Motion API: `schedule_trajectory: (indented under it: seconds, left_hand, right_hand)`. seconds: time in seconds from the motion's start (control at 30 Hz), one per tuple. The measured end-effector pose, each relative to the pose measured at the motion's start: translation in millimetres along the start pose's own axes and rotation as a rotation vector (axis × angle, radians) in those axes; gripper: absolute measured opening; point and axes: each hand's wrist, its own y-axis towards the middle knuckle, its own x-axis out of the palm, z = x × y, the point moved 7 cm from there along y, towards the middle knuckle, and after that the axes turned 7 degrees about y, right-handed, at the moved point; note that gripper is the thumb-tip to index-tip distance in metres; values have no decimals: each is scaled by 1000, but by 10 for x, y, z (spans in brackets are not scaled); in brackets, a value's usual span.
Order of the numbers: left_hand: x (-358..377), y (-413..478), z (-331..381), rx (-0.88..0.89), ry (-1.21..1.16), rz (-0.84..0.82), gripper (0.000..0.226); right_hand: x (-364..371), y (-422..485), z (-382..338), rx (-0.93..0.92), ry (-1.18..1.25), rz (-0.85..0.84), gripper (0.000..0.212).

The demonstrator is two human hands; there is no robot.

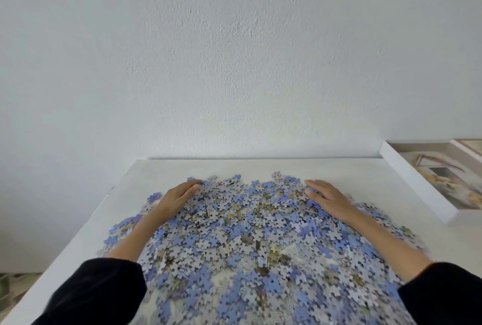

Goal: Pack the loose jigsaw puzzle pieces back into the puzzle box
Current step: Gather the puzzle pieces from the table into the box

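Left grip (177, 198), right grip (329, 198), both flat-fingered, pressing puzzle pieces (247, 236) heaped between them

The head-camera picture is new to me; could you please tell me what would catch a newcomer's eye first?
A wide heap of blue and grey puzzle pieces covers the near middle of the white table. The left hand and right hand lie flat on its far edge, one at each side. A white-sided box lies at the table's right.

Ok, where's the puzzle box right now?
Head view, far right: the puzzle box lies on the table, just past the right hand and the pile of pieces.
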Motion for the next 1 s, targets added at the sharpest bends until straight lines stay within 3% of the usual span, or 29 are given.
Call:
schedule_trajectory:
  seconds: [0.07, 0.13, 0.23, 0.33, 0.43, 0.57, 0.63, 0.7, 0.8, 1.0]
  left_hand:
    - [-20, -34, 50, 5, 4, 10, 104]
    - [-105, -95, 37, -17, -15, 44, 96]
    - [-293, -227, -77, -46, -56, 95, 93]
    - [-481, -473, -353, -140, -56, 132, 60]
    - [-557, -767, -626, -226, 19, 115, 69]
    - [-460, -952, -581, -225, 97, 126, 58]
    - [-378, -986, -439, -230, 88, 121, 49]
    - [-292, -1006, -320, -225, 106, 126, 51]
    - [-199, -1040, -196, -222, 149, 152, 47]
    - [-436, -1214, -151, -267, 130, 271, 45]
  right_hand:
    - [-8, -49, -100, 10, 62, 2, 77]
    - [-104, -102, -130, 18, 151, 16, 53]
    - [-392, -239, -36, -3, 201, 127, 59]
    - [-678, -432, 205, 24, 118, 232, 63]
    - [-750, -637, 463, 120, 119, 219, 57]
    - [-614, -799, 580, 112, 33, 203, 89]
    - [-554, -817, 619, 116, -37, 201, 94]
    - [-500, -800, 577, 98, -69, 194, 91]
    - [-397, -780, 494, 101, -106, 176, 61]
    - [-548, -932, 360, 54, 190, 197, 46]
